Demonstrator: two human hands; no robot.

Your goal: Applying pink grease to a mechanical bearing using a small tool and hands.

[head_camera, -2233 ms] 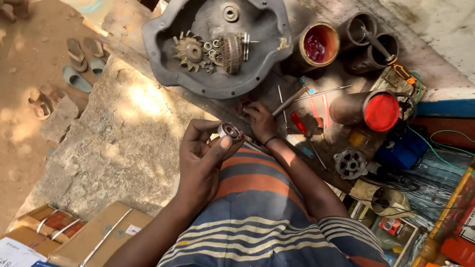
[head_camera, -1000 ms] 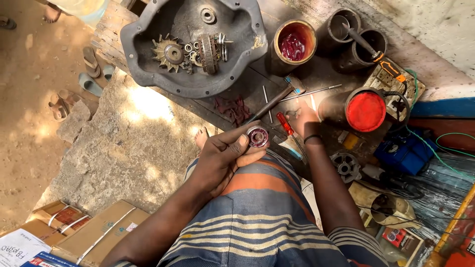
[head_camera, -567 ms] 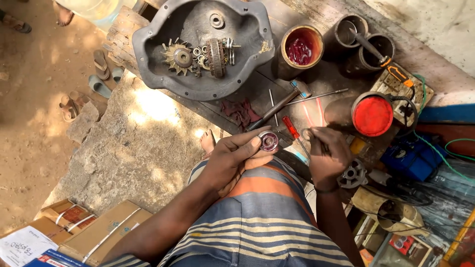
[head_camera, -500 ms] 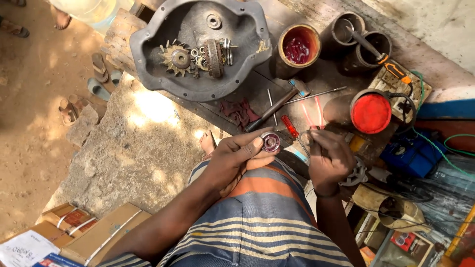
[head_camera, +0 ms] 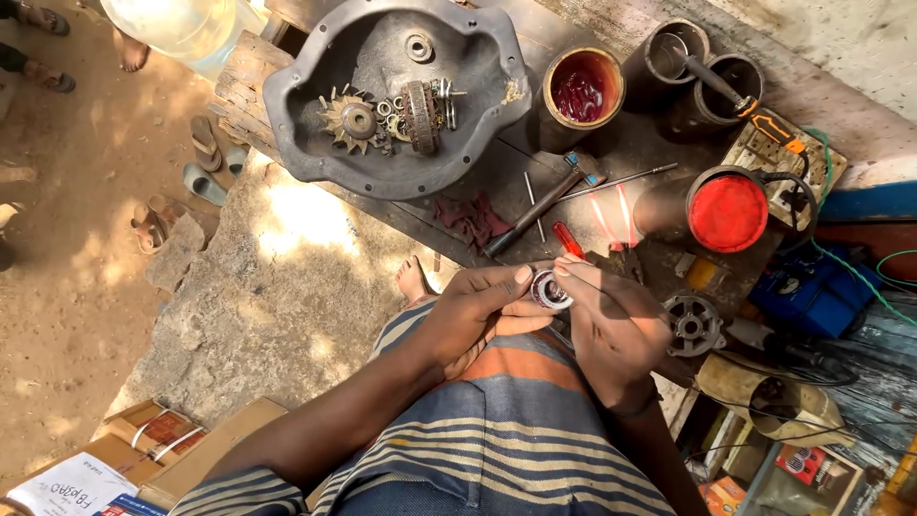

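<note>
Metal bearing pinched between my left grip and right grip; best kept level, fingertips on its rim.

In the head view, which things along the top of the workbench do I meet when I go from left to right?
Clear plastic jug → grey metal housing holding a gear → tin of red grease → two dark cylinders → red-lidded can.

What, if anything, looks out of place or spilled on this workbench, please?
Nothing looks spilled or broken. Both hands, left and right, hold a small round bearing. Loose gears lie gathered in the metal pan, and the hammer lies flat on the bench.
</note>
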